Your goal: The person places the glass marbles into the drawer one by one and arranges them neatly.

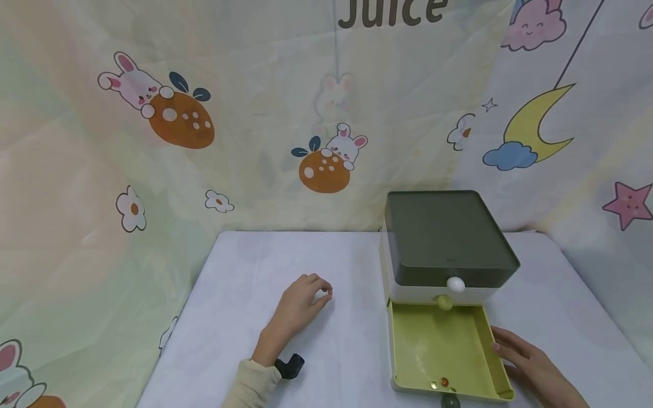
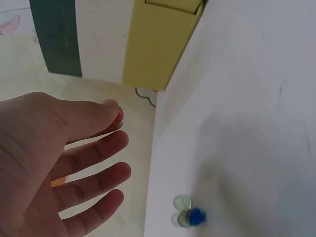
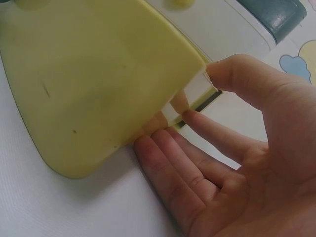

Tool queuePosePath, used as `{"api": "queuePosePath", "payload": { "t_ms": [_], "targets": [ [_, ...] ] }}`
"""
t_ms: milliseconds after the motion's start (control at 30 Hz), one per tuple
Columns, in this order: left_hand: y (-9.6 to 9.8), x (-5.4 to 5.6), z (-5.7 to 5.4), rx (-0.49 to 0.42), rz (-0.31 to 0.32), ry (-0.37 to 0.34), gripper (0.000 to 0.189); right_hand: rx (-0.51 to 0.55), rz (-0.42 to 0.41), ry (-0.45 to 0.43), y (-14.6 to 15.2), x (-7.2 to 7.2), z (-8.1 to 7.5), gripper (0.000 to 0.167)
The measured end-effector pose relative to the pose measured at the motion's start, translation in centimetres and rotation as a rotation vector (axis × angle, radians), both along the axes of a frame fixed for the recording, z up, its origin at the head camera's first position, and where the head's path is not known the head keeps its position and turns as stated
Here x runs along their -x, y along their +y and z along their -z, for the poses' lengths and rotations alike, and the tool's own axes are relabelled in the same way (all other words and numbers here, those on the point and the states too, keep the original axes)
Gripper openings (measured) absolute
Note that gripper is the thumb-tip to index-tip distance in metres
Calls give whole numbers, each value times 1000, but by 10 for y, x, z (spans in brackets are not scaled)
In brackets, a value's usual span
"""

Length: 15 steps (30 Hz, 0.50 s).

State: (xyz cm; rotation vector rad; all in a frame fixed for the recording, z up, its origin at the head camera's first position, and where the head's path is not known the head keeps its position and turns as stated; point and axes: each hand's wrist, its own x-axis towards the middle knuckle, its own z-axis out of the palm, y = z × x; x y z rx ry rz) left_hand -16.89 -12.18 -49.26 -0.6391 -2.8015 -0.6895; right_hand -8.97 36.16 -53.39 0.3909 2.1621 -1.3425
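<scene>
Lower center of the head view: a likely slippery red marble (image 2: 119,120), best gripped mid-girth, is pinched by left hand (image 1: 299,303); right hand (image 1: 533,365), fingers loosely spread.

White worktop (image 1: 352,351). Toward its right edge, a drawer cabinet (image 1: 449,238) has a dark green top, white body and yellow-green drawer (image 1: 433,340); its round knobs (image 1: 456,284) are white, yellow-green and dark green. Near the drawer's front edge, an amber marble (image 1: 444,382). A held marble (image 2: 120,118) is red. Beyond the far edge, a pastel backdrop (image 1: 255,73) with white rabbits (image 1: 134,88) and orange fruits (image 1: 178,133).
</scene>
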Motion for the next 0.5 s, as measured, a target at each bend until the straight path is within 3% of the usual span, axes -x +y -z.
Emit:
{"api": "queuePosePath", "payload": {
  "t_ms": [333,500],
  "targets": [
    [20,-12,-12,-95,66,-117,7,6,13,-17,0,1,1,98],
    [31,-17,-15,-155,146,-174,9,7,12,-4,2,1,4,98]
  ]
}}
